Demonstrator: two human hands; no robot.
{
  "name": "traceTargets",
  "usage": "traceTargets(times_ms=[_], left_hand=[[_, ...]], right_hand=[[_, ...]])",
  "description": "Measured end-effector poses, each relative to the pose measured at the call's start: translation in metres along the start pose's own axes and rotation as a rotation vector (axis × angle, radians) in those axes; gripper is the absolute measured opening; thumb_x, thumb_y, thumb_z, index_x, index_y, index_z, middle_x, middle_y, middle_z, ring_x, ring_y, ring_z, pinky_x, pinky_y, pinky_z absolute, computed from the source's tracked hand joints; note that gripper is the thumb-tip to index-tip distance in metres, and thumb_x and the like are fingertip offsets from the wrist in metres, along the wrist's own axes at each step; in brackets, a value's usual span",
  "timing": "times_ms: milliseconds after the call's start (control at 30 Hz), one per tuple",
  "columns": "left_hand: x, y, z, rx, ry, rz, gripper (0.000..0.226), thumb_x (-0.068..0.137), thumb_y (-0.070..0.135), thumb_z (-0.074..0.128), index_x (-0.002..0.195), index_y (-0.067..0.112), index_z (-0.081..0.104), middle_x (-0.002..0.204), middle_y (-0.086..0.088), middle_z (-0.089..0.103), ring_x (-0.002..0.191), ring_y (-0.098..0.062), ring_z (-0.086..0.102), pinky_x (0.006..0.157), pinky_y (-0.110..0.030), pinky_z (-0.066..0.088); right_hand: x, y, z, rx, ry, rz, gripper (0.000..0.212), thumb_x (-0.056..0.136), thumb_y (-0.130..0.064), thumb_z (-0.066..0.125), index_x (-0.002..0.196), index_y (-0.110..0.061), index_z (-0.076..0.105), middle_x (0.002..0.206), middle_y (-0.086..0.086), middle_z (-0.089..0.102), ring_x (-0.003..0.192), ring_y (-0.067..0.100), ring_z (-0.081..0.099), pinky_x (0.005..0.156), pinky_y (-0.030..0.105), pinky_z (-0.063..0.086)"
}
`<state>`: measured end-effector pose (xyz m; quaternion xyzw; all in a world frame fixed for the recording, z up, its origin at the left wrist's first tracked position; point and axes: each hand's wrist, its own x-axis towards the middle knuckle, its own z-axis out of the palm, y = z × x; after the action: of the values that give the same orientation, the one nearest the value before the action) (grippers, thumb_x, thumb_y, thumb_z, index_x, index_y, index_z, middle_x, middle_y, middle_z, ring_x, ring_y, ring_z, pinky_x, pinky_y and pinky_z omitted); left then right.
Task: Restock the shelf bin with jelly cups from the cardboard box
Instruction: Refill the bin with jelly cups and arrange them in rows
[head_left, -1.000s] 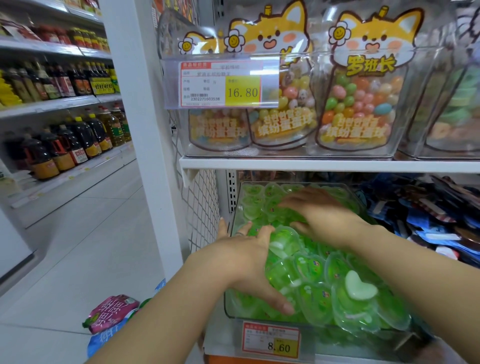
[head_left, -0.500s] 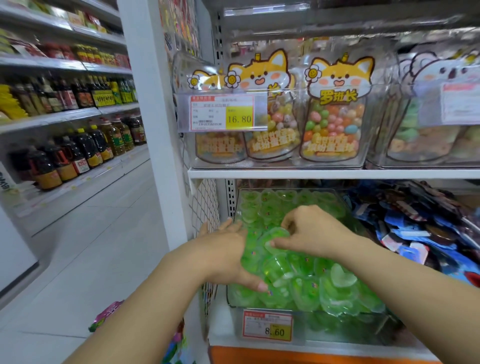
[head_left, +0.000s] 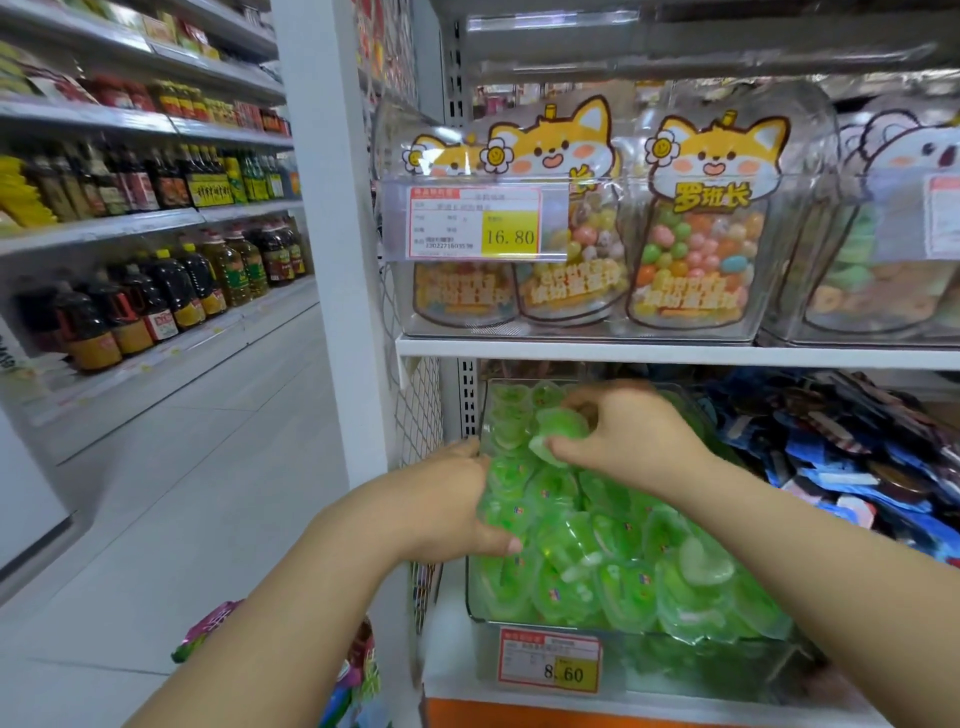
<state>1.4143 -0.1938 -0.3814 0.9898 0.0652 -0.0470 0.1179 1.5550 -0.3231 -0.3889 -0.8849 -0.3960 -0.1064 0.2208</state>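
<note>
We see the right hand (head_left: 634, 441) pinch one green, heart-shaped plastic jelly cup (head_left: 561, 431) between thumb and curled fingertips, above the rear of the clear plastic shelf bin (head_left: 727, 670). The heap of green jelly cups (head_left: 597, 561) fills that bin. The left hand (head_left: 447, 499) presses the heap at the bin's left wall, thumb outstretched; we cannot tell how its fingers lie.

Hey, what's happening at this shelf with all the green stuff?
A person is filling a clear shelf bin with green jelly cups. The right hand pinches one jelly cup above the heap near the back, while the left hand rests against the heap's left side. The bin is already piled high.
</note>
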Motion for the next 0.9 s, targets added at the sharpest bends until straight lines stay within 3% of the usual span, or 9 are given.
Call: traceTargets(times_ms=[167,267,333,433,533,633,700,800,900], left_hand=[[0.006,-0.004,-0.005,-0.333,0.344,-0.072,0.041,0.097,0.024,0.048,0.137,0.018,0.04,0.13,0.001,0.054,0.116,-0.016,0.053,0.089,-0.022,0.039],[0.013,-0.003,-0.003,-0.606,0.439,-0.077,0.026,0.096,0.026,0.05,0.122,0.025,0.05,0.109,0.009,0.059,0.096,-0.012,0.061,0.084,-0.025,0.047],[0.017,-0.003,0.001,-0.906,0.444,-0.053,0.014,0.095,0.019,0.053,0.109,0.021,0.054,0.099,0.004,0.064,0.087,-0.01,0.064,0.082,-0.032,0.055],[0.024,-0.003,0.008,-1.104,0.47,-0.023,0.012,0.092,0.009,0.057,0.099,0.019,0.054,0.093,0.001,0.065,0.08,-0.005,0.064,0.07,-0.022,0.057],[0.032,-0.002,0.015,-1.145,0.531,0.036,0.024,0.089,0.003,0.06,0.097,0.022,0.05,0.097,0.003,0.066,0.075,0.001,0.063,0.06,-0.014,0.05],[0.037,-0.002,0.02,-1.111,0.59,0.056,0.031,0.084,0.004,0.067,0.099,0.026,0.052,0.097,0.007,0.067,0.077,0.005,0.063,0.065,-0.011,0.047],[0.037,-0.003,0.023,-1.006,0.652,0.048,0.03,0.082,0.007,0.07,0.1,0.024,0.054,0.091,0.013,0.065,0.072,0.014,0.06,0.066,-0.005,0.044],[0.038,-0.003,0.028,-0.75,0.792,0.003,0.033,0.078,0.012,0.074,0.102,0.023,0.054,0.09,0.016,0.059,0.074,0.017,0.056,0.065,0.001,0.037],[0.04,-0.002,0.034,-0.516,0.823,-0.016,0.038,0.077,0.024,0.073,0.109,0.024,0.053,0.102,0.004,0.054,0.082,-0.001,0.053,0.068,-0.009,0.04]], right_hand=[[0.004,-0.005,-0.002,0.144,-0.053,-0.195,0.048,0.074,-0.042,0.07,0.116,-0.021,0.064,0.112,-0.007,0.067,0.098,0.007,0.06,0.08,0.016,0.041],[0.001,-0.004,-0.006,0.202,0.004,-0.256,0.045,0.072,-0.037,0.073,0.113,-0.022,0.066,0.106,-0.012,0.068,0.091,0.0,0.06,0.079,0.013,0.043],[-0.002,-0.005,-0.008,0.213,0.024,-0.298,0.042,0.072,-0.034,0.075,0.112,-0.024,0.067,0.098,-0.017,0.067,0.081,-0.003,0.058,0.075,0.011,0.044],[-0.003,-0.004,-0.009,0.241,0.046,-0.307,0.04,0.074,-0.029,0.075,0.113,-0.024,0.067,0.095,-0.014,0.068,0.081,-0.001,0.058,0.077,0.02,0.05],[-0.002,-0.006,-0.008,0.34,0.056,-0.291,0.036,0.076,-0.018,0.074,0.111,-0.02,0.068,0.099,-0.009,0.071,0.087,0.001,0.064,0.084,0.025,0.052],[-0.001,-0.009,-0.003,0.6,-0.02,-0.188,0.03,0.079,-0.005,0.07,0.107,-0.015,0.068,0.104,-0.003,0.071,0.096,0.008,0.066,0.092,0.028,0.052],[-0.002,-0.008,0.001,0.698,-0.022,-0.059,0.028,0.08,-0.008,0.071,0.105,-0.017,0.067,0.105,-0.002,0.071,0.095,0.01,0.067,0.092,0.03,0.052],[-0.006,-0.009,0.004,0.923,-0.089,0.234,0.02,0.083,-0.019,0.069,0.101,-0.011,0.066,0.097,0.006,0.071,0.077,0.014,0.068,0.075,0.028,0.057],[-0.007,-0.015,0.007,1.162,-0.256,0.453,0.014,0.087,-0.018,0.065,0.091,-0.004,0.063,0.076,0.009,0.065,0.057,0.01,0.062,0.055,0.018,0.055]])
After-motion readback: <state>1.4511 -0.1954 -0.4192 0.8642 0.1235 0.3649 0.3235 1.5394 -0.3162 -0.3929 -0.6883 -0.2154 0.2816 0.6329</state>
